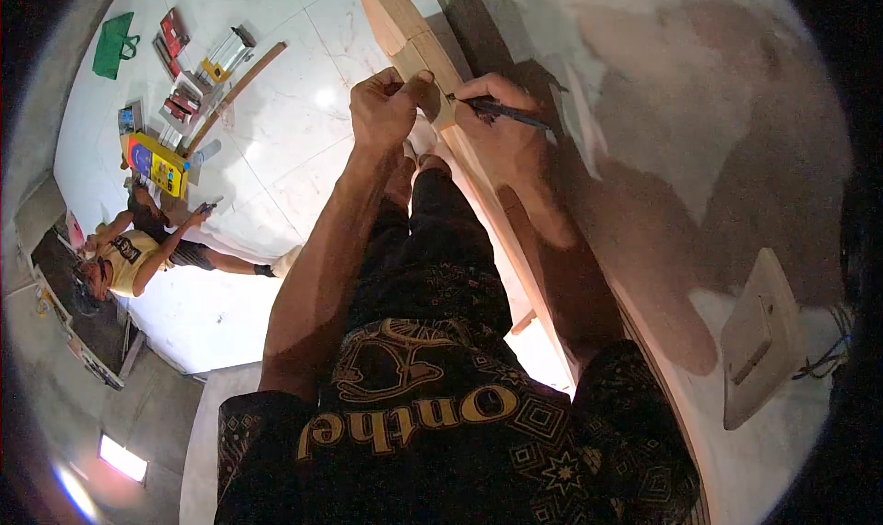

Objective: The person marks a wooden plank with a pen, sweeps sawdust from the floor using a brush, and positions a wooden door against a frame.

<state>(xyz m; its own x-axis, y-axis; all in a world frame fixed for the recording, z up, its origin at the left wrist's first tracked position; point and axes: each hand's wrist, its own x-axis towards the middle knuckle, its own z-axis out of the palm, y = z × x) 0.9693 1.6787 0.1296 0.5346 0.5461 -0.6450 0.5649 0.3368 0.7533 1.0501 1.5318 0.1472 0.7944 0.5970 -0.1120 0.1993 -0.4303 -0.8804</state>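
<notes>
A long pale wooden beam [432, 56] runs along the wall in front of me, with a thin line across its face near the top. My left hand [386, 111] is closed at the beam's left edge, thumb and fingers pinched together. Beside the thumb shows a flat grey-brown patch, and I cannot make out whether it is a held piece or shadow. In my right hand [506, 125] is a dark pen [509, 113], its tip at the wood just right of the left thumb. The right hand's side rests along the beam.
At left, another person [133, 253] sits on the white tiled floor, holding a small dark object. Near them are a yellow box [158, 164], red packages [173, 33], a green bag [113, 45] and a wooden strip [235, 97]. A white wall plate [762, 336] with loose wires is at right.
</notes>
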